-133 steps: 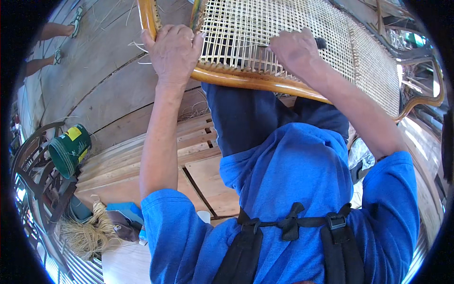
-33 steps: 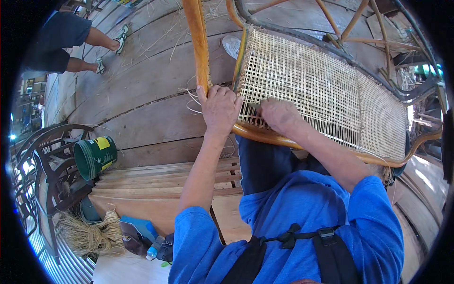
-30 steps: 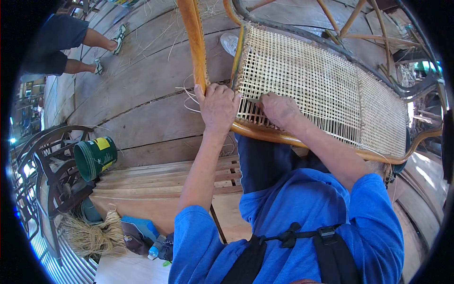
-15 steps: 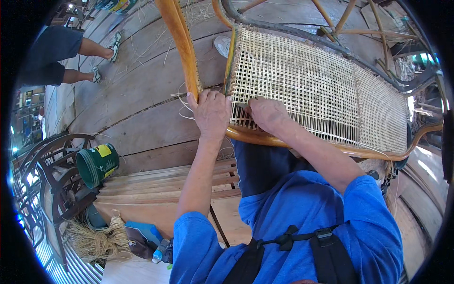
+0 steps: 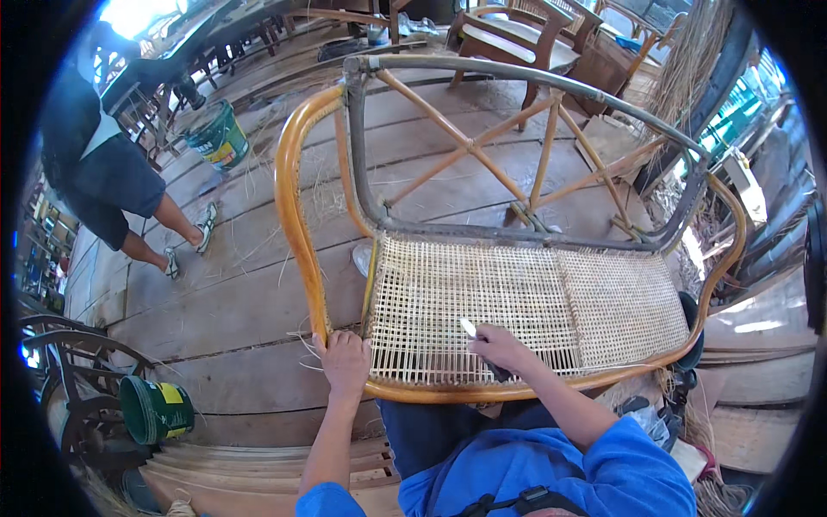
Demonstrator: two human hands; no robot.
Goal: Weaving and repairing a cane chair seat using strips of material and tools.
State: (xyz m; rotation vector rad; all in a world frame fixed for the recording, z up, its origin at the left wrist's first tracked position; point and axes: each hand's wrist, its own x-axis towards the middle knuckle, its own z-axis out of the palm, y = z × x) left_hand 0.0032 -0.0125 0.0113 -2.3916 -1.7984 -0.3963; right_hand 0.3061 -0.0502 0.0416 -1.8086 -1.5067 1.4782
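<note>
In front of me stands a rattan bench with a woven cane seat [image 5: 482, 293]; along its front edge the weave is more open. My left hand [image 5: 346, 360] rests at the front left corner, its fingers closed over the golden-brown rattan frame [image 5: 299, 207]. Above the front part of the seat, my right hand [image 5: 500, 346] is closed round a knife-like tool. Its pale, shiny blade [image 5: 468, 327] points away to the left, and a dark handle end [image 5: 498, 372] shows below the hand. Loose cane strands stick out beside my left hand.
Another person [image 5: 121, 172] stands on the plank floor at the left. A green bucket [image 5: 220, 138] is beyond that person; another green bucket [image 5: 155, 409] lies tipped nearer me. Wooden chairs [image 5: 508, 43] stand at the back. Dried fibre strands [image 5: 693, 56] hang at the far right.
My view has lifted, bringing the bench's backrest into sight. My right hand has risen off the weave, and the blade now shows. My left hand stays at the corner.
</note>
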